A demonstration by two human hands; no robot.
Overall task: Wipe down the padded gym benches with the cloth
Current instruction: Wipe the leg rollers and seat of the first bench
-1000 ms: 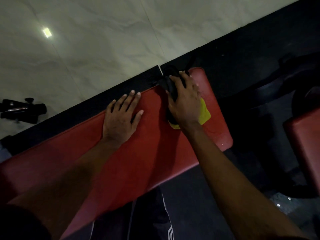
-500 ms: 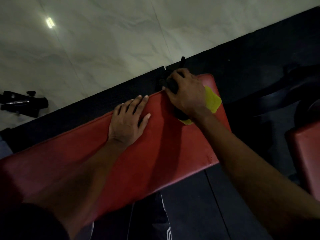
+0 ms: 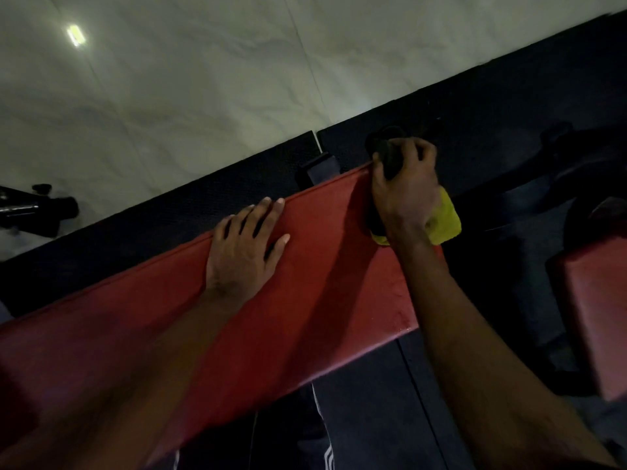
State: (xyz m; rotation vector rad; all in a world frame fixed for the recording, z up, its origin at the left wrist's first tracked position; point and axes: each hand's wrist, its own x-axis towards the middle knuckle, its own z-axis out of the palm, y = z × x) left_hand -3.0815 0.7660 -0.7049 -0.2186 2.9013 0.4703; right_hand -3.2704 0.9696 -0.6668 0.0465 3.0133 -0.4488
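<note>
bench (image 3: pixel 322 283) red; dark, likely rubber mat (image 3: pixel 509 106); left hand (image 3: pixel 242 252) flat, right hand (image 3: pixel 405 191) grips cloth (image 3: pixel 446 218)

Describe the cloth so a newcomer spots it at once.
Find the long red bench running diagonally across the view. At its upper-right end the right hand grips a bunched cloth at the pad's edge. It is the only yellow thing in view.

Right hand (image 3: pixel 403 195) grips cloth (image 3: pixel 445 219) at bench (image 3: pixel 305 300) edge.
</note>
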